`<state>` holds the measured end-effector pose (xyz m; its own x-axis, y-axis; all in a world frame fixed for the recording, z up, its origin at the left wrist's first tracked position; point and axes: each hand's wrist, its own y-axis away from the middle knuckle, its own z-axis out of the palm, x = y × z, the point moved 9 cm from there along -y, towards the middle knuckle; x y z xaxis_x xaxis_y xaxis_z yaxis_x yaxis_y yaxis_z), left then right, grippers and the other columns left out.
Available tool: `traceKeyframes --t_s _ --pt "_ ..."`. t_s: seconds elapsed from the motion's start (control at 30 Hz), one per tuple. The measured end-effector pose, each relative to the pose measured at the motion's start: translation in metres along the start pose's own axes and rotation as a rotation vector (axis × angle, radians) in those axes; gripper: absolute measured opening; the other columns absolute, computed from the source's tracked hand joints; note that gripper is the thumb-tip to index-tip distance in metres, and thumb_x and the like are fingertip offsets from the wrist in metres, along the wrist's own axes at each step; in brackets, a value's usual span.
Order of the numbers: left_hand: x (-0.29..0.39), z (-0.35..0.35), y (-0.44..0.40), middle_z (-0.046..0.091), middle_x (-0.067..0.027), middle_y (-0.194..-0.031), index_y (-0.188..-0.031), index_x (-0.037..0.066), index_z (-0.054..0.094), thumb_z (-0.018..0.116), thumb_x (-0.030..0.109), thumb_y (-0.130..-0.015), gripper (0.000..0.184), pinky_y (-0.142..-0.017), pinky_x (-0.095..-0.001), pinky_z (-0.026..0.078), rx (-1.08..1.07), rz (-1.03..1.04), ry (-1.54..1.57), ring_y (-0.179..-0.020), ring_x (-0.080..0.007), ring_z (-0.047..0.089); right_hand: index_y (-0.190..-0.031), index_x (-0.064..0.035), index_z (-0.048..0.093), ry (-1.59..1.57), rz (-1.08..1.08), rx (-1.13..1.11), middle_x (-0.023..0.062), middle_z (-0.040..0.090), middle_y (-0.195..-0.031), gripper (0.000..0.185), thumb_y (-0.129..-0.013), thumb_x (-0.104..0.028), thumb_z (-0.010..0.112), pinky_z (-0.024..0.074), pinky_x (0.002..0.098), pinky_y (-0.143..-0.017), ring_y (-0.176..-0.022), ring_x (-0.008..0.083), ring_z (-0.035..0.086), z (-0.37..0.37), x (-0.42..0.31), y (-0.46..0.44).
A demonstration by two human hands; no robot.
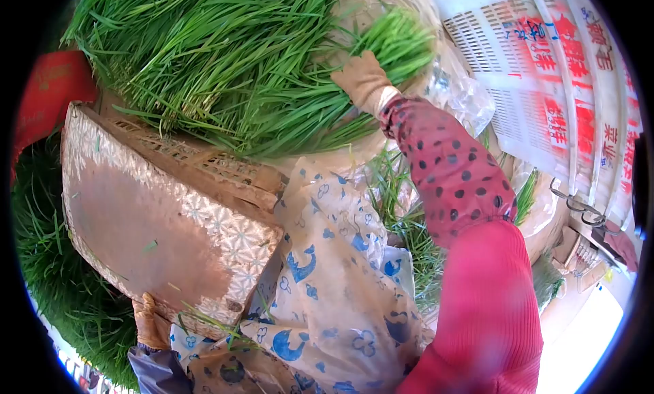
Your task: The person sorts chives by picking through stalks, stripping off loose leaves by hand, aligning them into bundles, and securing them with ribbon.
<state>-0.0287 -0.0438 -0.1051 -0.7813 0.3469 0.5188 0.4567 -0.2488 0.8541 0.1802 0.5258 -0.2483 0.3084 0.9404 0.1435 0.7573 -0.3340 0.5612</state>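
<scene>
My right hand, in a tan work glove, reaches into a large pile of long flat green leaves, which look like garlic chives. Its fingers are closed over a bunch of garlic chives, whose tips point to the upper right and look blurred. My left hand, also in a tan glove, is low at the left, against the near edge of a worn patterned board. One digit points up along that edge; the other fingers are hidden. A few loose leaves lie on the board and beside this hand.
White printed crates with red lettering stand at the upper right. Clear plastic lies around the pile. More greens fill the left side, below a red object. A whale-print apron covers my lap, with loose leaves beside it.
</scene>
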Motion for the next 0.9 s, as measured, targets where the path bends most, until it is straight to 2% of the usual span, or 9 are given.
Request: traceKeyframes --t_s 0.1,0.13,0.17,0.23,0.3,0.4,0.5,0.63,0.9 --pt "0.008 0.013 0.002 0.051 -0.0052 -0.129 -0.138 0.015 0.036 0.058 0.02 -0.094 0.049 -0.094 -0.0422 0.049 -0.017 0.105 -0.037 -0.113 -0.0238 0.053 -0.11 -0.0185 0.064 0.011 0.041 0.101 0.0041 0.063 -0.112 0.024 -0.089 -0.018 0.052 0.0343 0.0449 -0.101 -0.112 0.0212 0.054 0.01 -0.002 0.012" --pt "0.007 0.013 0.002 0.05 -0.0052 -0.13 -0.138 0.015 0.035 0.057 0.019 -0.094 0.05 -0.095 -0.0421 0.048 -0.025 0.092 -0.028 -0.114 -0.024 0.053 -0.115 -0.0186 0.062 0.005 -0.006 0.125 0.007 0.056 -0.125 0.029 -0.087 -0.016 0.055 0.0292 0.0487 -0.106 -0.119 0.0231 0.049 0.006 -0.005 0.013" --pt "0.008 0.012 0.002 0.05 -0.0053 -0.13 -0.139 0.014 0.034 0.057 0.019 -0.095 0.051 -0.096 -0.042 0.047 -0.033 0.079 -0.022 -0.115 -0.0241 0.052 -0.115 -0.0186 0.062 0.0 -0.007 0.123 0.007 0.056 -0.125 0.029 -0.087 -0.016 0.055 0.0292 0.0487 -0.106 -0.119 0.0231 0.049 0.011 -0.002 0.011" --pt "0.007 0.005 0.002 0.05 -0.0054 -0.131 -0.139 0.015 0.034 0.056 0.018 -0.095 0.05 -0.096 -0.042 0.047 -0.019 0.074 -0.035 -0.115 -0.0241 0.052 -0.119 -0.0131 0.058 -0.017 -0.14 0.379 0.0114 0.048 -0.133 0.04 -0.079 -0.007 0.056 0.0237 0.0482 -0.111 -0.124 0.0285 0.044 0.005 -0.005 0.009" --pt "0.007 0.004 0.002 0.049 -0.0054 -0.131 -0.139 0.015 0.034 0.056 0.017 -0.095 0.049 -0.096 -0.0419 0.047 -0.008 0.074 -0.042 -0.115 -0.024 0.052 -0.126 -0.0171 0.053 0.011 -0.099 0.28 0.0094 0.04 -0.143 0.044 -0.083 -0.012 0.057 0.031 0.0448 -0.106 -0.129 0.0263 0.041 0.018 -0.001 0.002" --pt "0.006 0.005 0.001 0.049 -0.0058 -0.131 -0.139 0.014 0.035 0.054 0.016 -0.096 0.048 -0.096 -0.042 0.048 -0.006 0.075 -0.011 -0.115 -0.0244 0.052 -0.127 -0.0165 0.051 -0.095 -0.097 0.186 0.0102 0.045 -0.138 0.043 -0.084 -0.011 0.054 0.0356 0.0395 -0.102 -0.128 0.0267 0.041 0.02 -0.002 0.001" --pt "0.0 -0.008 -0.002 0.05 -0.0062 -0.13 -0.139 0.014 0.035 0.053 0.015 -0.096 0.046 -0.095 -0.0423 0.048 0.035 0.069 0.005 -0.114 -0.0249 0.053 -0.115 -0.0122 0.052 -0.199 -0.066 0.117 0.0111 0.061 -0.106 0.037 -0.079 -0.004 0.054 0.041 0.0399 -0.088 -0.106 0.0283 0.058 0.03 -0.003 0.006" --pt "0.003 -0.014 -0.006 0.051 -0.0067 -0.129 -0.138 0.012 0.035 0.053 0.015 -0.096 0.046 -0.093 -0.0429 0.049 0.037 0.07 -0.017 -0.112 -0.0247 0.054 -0.109 -0.0121 0.056 -0.207 -0.08 0.082 0.0149 0.066 -0.094 0.03 -0.08 -0.007 0.052 0.0443 0.0417 -0.082 -0.092 0.0333 0.063 0.026 -0.002 -0.004" --pt "0.002 -0.007 -0.011 0.054 -0.0067 -0.123 -0.133 0.012 0.039 0.057 0.017 -0.094 0.043 -0.085 -0.0408 0.052 0.003 0.097 -0.037 -0.106 -0.0248 0.057 -0.116 -0.014 0.059 -0.052 -0.171 0.063 0.0154 0.067 -0.096 0.036 -0.081 -0.019 0.058 0.0511 0.0413 -0.082 -0.094 0.032 0.065 -0.071 0.003 0.016"
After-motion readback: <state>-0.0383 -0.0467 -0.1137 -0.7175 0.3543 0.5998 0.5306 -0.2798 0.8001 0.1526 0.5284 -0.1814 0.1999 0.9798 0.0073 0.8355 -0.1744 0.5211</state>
